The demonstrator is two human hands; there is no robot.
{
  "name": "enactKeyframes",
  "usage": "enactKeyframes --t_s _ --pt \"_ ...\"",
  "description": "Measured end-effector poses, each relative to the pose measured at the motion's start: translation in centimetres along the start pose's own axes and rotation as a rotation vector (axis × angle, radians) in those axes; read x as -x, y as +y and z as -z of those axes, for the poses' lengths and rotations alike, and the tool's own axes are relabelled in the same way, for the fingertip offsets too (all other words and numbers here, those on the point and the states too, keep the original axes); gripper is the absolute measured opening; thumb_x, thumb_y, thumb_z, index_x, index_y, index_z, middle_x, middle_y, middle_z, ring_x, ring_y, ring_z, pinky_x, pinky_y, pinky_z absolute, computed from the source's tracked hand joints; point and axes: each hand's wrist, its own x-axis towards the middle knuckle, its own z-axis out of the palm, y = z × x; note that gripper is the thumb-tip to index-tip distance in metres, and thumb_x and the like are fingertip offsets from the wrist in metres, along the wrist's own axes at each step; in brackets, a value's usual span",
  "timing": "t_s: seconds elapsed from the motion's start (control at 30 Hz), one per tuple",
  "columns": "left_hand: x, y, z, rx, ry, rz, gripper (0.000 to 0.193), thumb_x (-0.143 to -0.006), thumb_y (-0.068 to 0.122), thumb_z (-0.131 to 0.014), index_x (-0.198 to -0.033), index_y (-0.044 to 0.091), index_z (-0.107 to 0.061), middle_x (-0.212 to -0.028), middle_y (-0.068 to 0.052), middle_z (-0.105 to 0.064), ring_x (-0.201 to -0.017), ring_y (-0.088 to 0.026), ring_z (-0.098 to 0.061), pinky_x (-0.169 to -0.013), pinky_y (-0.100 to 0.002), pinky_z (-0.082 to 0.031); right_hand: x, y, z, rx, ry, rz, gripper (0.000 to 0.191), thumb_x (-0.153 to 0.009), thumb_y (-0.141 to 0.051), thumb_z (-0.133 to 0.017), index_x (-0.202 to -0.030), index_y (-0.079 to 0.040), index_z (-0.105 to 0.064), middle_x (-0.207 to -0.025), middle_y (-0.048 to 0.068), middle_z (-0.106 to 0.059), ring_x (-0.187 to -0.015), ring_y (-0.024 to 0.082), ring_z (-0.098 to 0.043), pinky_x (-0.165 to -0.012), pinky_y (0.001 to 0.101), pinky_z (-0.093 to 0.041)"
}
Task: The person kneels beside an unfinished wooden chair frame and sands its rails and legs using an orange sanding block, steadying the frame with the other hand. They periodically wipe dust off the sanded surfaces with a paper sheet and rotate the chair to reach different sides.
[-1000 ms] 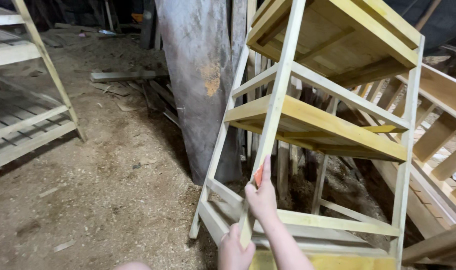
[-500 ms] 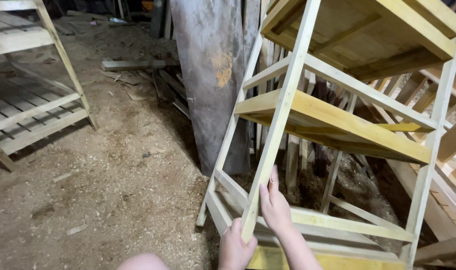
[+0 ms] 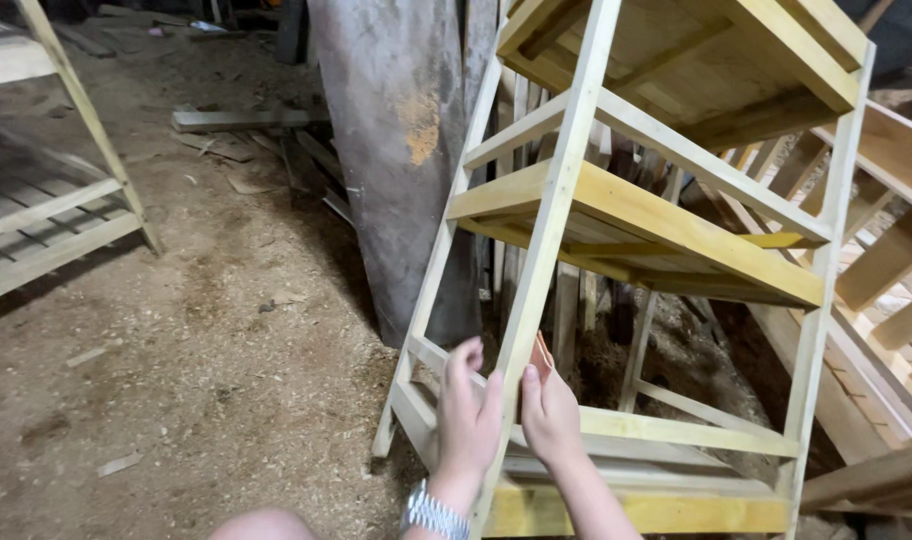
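A tall bare-wood shelf rack [image 3: 676, 225] stands tilted on a sawdust floor, its slanted front leg [image 3: 556, 220] running down between my hands. My left hand [image 3: 468, 412], with a metal watch at the wrist, presses on the left side of that leg, fingers curled toward it. My right hand [image 3: 549, 412] is just to the right of the leg and holds a small orange sanding piece [image 3: 542, 355] against the wood. The lower rails [image 3: 696, 430] of the rack lie right behind both hands.
A grey slab [image 3: 406, 150] leans upright behind the rack. Another slatted wooden rack [image 3: 46, 215] stands at the left. More frames and boards [image 3: 896, 260] are stacked at the right. Loose planks [image 3: 246, 120] lie on the floor [image 3: 196, 340] farther back.
My left hand has come up from the bottom edge to the side of the leg. The orange piece has shifted from the leg's left face to its right side.
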Motion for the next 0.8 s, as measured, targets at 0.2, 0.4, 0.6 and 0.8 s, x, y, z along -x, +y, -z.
enactKeyframes --t_s 0.2,0.4,0.6,0.8 --pt "-2.9 1.5 -1.9 0.027 -0.304 0.325 0.06 -0.1 0.032 -0.051 -0.155 0.01 -0.039 -0.14 -0.018 -0.063 -0.132 -0.03 -0.06 -0.108 -0.04 -0.048 1.2 2.2 -1.9 -0.229 0.238 0.126 0.045 -0.107 -0.024 -0.04 -0.137 0.005 -0.057 -0.13 0.022 -0.07 -0.121 0.031 -0.068 -0.104 0.0376 -0.048" --pt "-2.4 0.3 -1.9 0.204 -0.09 -0.258 0.058 -0.101 0.018 -0.059 -0.153 -0.001 -0.042 -0.159 -0.019 -0.042 -0.148 -0.036 -0.045 -0.122 -0.043 -0.036 0.5 5.8 -2.1 -0.727 0.096 -0.004 0.05 -0.107 -0.027 -0.042 -0.148 0.002 -0.044 -0.141 0.014 -0.059 -0.127 0.023 -0.058 -0.108 0.0361 -0.046" --pt "-4.3 1.6 -3.1 0.409 -0.322 -0.18 0.043 -0.087 0.007 -0.074 -0.128 -0.003 -0.063 -0.16 -0.014 -0.032 -0.136 -0.027 -0.056 -0.113 -0.038 -0.049 -0.6 6.8 0.5 -1.005 -0.058 -0.205 0.054 -0.106 -0.033 -0.045 -0.146 0.002 -0.049 -0.14 0.016 -0.06 -0.123 0.024 -0.061 -0.102 0.0408 -0.051" --pt "-4.9 2.7 -2.3 0.489 -0.249 0.172 0.029 -0.096 0.016 -0.065 -0.123 0.006 -0.066 -0.128 -0.012 -0.069 -0.101 -0.018 -0.071 -0.089 -0.031 -0.062 -1.0 2.1 2.9 -0.665 -0.036 0.017 0.059 -0.11 -0.049 -0.028 -0.139 0.0 -0.041 -0.136 0.013 -0.067 -0.122 0.026 -0.068 -0.102 0.0375 -0.055"
